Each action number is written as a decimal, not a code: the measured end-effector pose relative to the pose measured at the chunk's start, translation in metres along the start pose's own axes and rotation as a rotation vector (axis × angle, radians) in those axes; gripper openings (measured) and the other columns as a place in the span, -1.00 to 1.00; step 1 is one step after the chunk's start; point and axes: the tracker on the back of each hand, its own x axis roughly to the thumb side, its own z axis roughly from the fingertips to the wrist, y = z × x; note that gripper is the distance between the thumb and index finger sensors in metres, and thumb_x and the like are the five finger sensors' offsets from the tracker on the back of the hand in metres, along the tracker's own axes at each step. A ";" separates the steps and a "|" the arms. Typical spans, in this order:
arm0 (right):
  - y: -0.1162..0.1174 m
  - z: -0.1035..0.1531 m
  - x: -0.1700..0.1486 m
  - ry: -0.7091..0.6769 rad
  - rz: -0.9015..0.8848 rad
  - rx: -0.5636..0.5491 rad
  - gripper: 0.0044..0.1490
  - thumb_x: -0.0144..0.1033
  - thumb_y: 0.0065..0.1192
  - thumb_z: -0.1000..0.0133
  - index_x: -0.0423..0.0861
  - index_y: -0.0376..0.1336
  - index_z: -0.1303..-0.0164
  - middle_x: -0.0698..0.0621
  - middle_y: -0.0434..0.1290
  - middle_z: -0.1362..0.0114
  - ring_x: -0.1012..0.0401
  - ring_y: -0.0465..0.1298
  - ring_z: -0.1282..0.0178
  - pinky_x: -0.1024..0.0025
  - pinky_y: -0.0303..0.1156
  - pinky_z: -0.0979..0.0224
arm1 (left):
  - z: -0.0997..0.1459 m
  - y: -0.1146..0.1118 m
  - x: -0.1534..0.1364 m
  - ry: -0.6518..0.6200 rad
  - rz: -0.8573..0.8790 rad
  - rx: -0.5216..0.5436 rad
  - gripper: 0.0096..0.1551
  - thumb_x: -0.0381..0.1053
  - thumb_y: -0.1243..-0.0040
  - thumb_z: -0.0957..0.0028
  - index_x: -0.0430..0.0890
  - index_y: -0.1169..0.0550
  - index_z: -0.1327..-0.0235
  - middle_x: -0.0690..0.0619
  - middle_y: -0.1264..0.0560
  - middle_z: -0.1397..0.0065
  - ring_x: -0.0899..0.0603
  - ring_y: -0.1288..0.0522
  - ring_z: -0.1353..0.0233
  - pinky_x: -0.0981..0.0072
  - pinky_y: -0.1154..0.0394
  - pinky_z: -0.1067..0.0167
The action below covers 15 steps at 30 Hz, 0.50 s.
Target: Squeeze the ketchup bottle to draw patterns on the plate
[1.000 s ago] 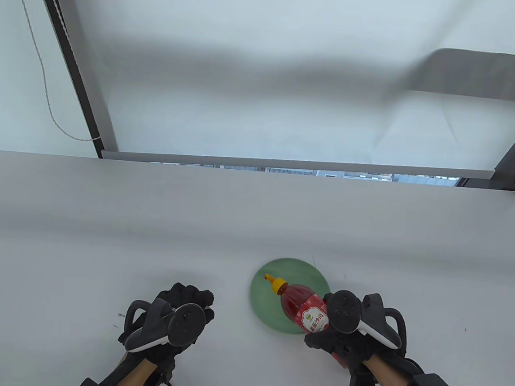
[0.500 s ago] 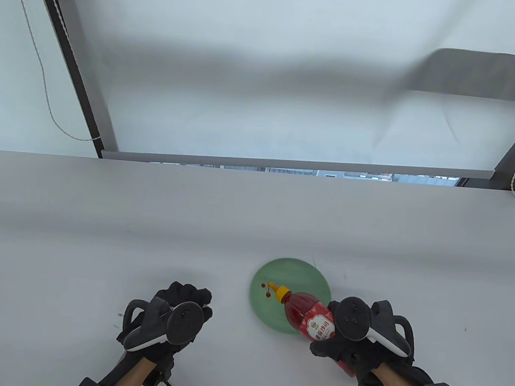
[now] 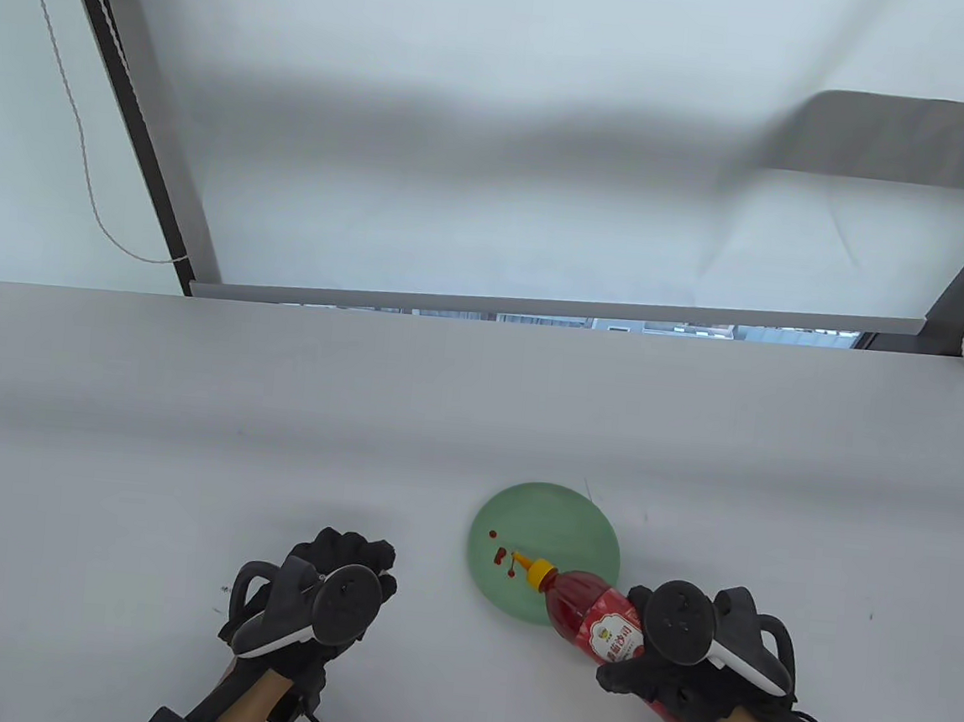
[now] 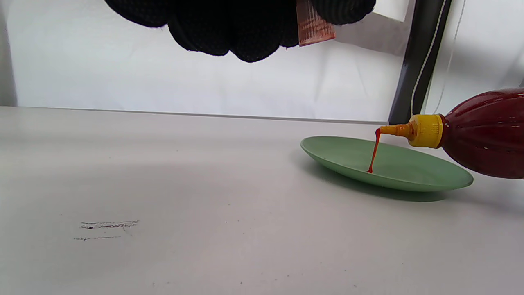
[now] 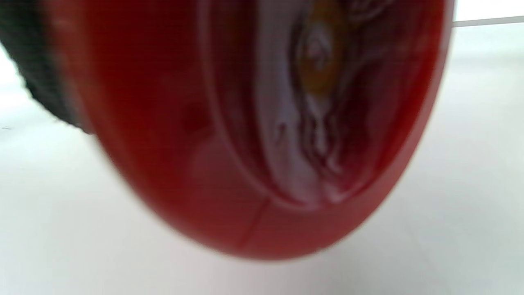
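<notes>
Table (image 3: 192, 403): pale grey top with rounded far corners, spanning the table view; faint dark scuff marks (image 4: 107, 226) on its near left part in the left wrist view. Behind it, white fabric backdrop (image 3: 484, 142) on dark frame posts (image 3: 125, 102), with a white cord (image 3: 73, 123) hanging at the left and another at the far right.

Right hand (image 3: 696, 658): black sensor glove with tracker on its back, at the near right of the table. Fingers wrapped round the lower body of the ketchup bottle (image 3: 598, 628), gripping it; how hard it squeezes cannot be told. In the right wrist view the bottle's red base (image 5: 262, 135) fills the picture, blurred, with a dark glove edge at the upper left.

Left hand (image 3: 318, 599): black glove with tracker, near left, well apart from the plate. Fingers curled in loosely, holding nothing; whether it rests on the table cannot be told. Fingertips (image 4: 241, 28) hang in from the top of the left wrist view.

Plate (image 3: 569, 520): round, green, shallow, lying on the table near centre-right. Holds several small red ketchup blobs (image 3: 500, 555) on its left portion.

Ketchup bottle: red, white-and-red label, yellow cap (image 4: 425, 131) with thin nozzle. Tilted nearly flat, nozzle above the plate's near-left part, base toward the right hand. Thin ketchup stream (image 4: 373, 151) runs from nozzle tip down to the plate.
</notes>
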 end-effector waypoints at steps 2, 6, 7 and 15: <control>0.000 -0.002 -0.002 0.007 0.004 -0.003 0.28 0.37 0.62 -0.12 -0.24 0.14 -0.76 -0.34 0.48 -0.51 -0.16 0.59 -0.34 -0.17 0.53 -0.41 | 0.000 0.000 0.000 0.001 0.000 -0.001 -0.46 0.08 -0.04 -0.28 -0.10 -0.37 -0.45 -0.09 -0.48 -0.40 -0.32 -0.40 -0.43 -0.32 -0.33 -0.35; -0.003 -0.008 -0.005 0.025 0.003 -0.017 0.28 0.37 0.63 -0.11 -0.23 0.15 -0.77 -0.34 0.48 -0.51 -0.16 0.59 -0.34 -0.17 0.53 -0.41 | 0.000 0.000 -0.001 0.006 0.005 -0.002 -0.46 0.08 -0.04 -0.27 -0.10 -0.36 -0.46 -0.09 -0.48 -0.40 -0.32 -0.40 -0.43 -0.32 -0.33 -0.35; -0.004 -0.010 -0.006 0.031 0.001 -0.021 0.28 0.37 0.63 -0.11 -0.22 0.15 -0.77 -0.34 0.48 -0.52 -0.16 0.59 -0.33 -0.17 0.53 -0.41 | 0.000 0.000 -0.001 0.007 0.007 -0.002 -0.46 0.08 -0.04 -0.28 -0.10 -0.36 -0.45 -0.09 -0.48 -0.40 -0.32 -0.39 -0.43 -0.32 -0.33 -0.35; -0.007 -0.023 -0.017 0.076 -0.004 -0.041 0.27 0.35 0.66 -0.09 -0.20 0.17 -0.76 -0.33 0.49 -0.52 -0.16 0.58 -0.34 -0.17 0.52 -0.42 | -0.001 0.000 -0.004 0.016 0.013 -0.003 -0.46 0.07 -0.04 -0.28 -0.11 -0.36 -0.46 -0.09 -0.48 -0.40 -0.32 -0.39 -0.43 -0.32 -0.33 -0.35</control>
